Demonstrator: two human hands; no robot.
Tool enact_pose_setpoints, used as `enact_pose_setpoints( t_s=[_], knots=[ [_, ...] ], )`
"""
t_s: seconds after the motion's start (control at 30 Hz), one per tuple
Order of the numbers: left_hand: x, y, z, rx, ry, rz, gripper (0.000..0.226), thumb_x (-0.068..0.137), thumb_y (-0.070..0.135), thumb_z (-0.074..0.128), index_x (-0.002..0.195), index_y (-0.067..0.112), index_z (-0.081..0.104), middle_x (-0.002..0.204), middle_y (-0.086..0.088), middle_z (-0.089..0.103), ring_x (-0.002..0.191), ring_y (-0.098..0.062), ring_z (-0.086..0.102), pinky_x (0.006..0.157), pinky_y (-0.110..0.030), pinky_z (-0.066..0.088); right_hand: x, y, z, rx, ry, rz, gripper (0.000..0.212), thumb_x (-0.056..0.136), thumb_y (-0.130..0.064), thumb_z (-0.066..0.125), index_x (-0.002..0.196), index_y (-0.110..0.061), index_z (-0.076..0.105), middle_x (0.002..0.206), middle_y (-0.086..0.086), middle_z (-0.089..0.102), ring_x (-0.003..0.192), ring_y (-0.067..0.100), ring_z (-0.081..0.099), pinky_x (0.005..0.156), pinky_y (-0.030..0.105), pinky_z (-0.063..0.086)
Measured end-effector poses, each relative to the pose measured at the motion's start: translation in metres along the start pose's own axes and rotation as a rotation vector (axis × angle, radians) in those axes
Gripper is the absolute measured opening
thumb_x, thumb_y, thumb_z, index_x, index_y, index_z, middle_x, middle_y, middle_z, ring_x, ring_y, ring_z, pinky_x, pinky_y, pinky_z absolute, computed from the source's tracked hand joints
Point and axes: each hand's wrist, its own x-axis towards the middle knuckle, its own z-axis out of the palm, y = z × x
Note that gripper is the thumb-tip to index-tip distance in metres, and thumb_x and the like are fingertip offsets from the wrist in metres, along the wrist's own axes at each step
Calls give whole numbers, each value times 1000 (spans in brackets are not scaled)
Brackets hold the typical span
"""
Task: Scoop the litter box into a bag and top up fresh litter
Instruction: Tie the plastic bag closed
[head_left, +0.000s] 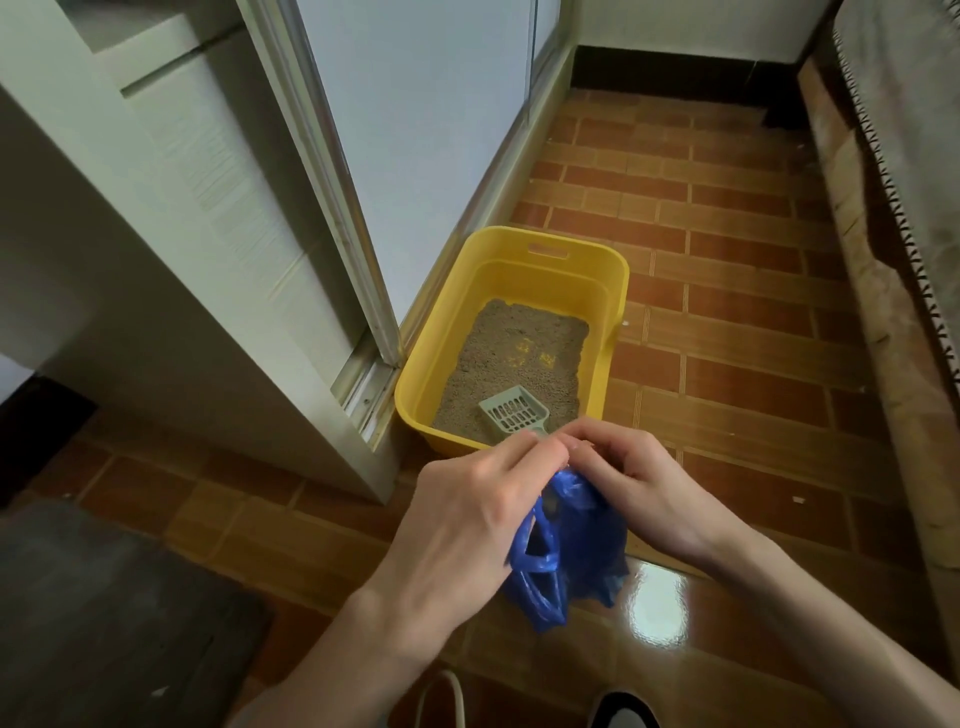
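A yellow litter box (613, 270) stands on the tiled floor against a sliding door frame, holding a layer of grey-brown litter (519, 348). A pale green slotted scoop (511, 413) lies in its near end, handle toward me and partly hidden by my fingers. In front of the box a crumpled blue plastic bag (582, 545) hangs between my hands. My left hand (467, 519) and my right hand (639, 483) both pinch the bag's top edge, fingertips close together.
The white sliding door (415, 156) and its metal track run along the box's left side. Brown tiled floor (727, 260) stretches right to a wooden bed frame (883, 312). A dark mat (104, 613) lies at lower left. My shoes (623, 709) show at the bottom edge.
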Motion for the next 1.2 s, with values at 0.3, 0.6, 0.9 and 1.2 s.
enact_pose_setpoints(
  t_s=[0.3, 0.6, 0.9, 1.2],
  knots=[
    [-2, -24, 25, -188, 212, 60, 16, 91, 10, 76, 106, 4, 74, 111, -2, 68, 102, -13, 65, 81, -31, 58, 3, 10, 13, 599, -30, 200, 23, 99, -25, 61, 110, -7, 71, 109, 19, 72, 98, 31, 66, 89, 43, 50],
    [-27, -42, 29, -74, 355, 28, 27, 96, 19, 71, 121, 7, 75, 122, -6, 70, 116, -21, 64, 91, -37, 56, -4, 19, -2, 538, 228, 111, 26, 86, -18, 73, 111, -14, 75, 96, 19, 76, 85, 21, 69, 79, 29, 54],
    [-32, -27, 18, -1415, 351, -698, 14, 82, 22, 72, 87, 9, 71, 77, -12, 61, 66, -20, 51, 60, -27, 40, -6, 21, -13, 1109, -20, 391, 17, 99, -18, 55, 82, -16, 56, 70, -5, 43, 52, 5, 30, 46, 17, 25],
    [-38, -33, -6, -1256, 81, -584, 33, 90, 27, 61, 64, 12, 48, 60, -6, 37, 54, -17, 33, 52, -27, 30, -17, 4, -36, 331, -10, 247, 24, 95, -28, 60, 95, -4, 64, 65, 3, 48, 53, 11, 39, 49, 22, 34]
  ],
)
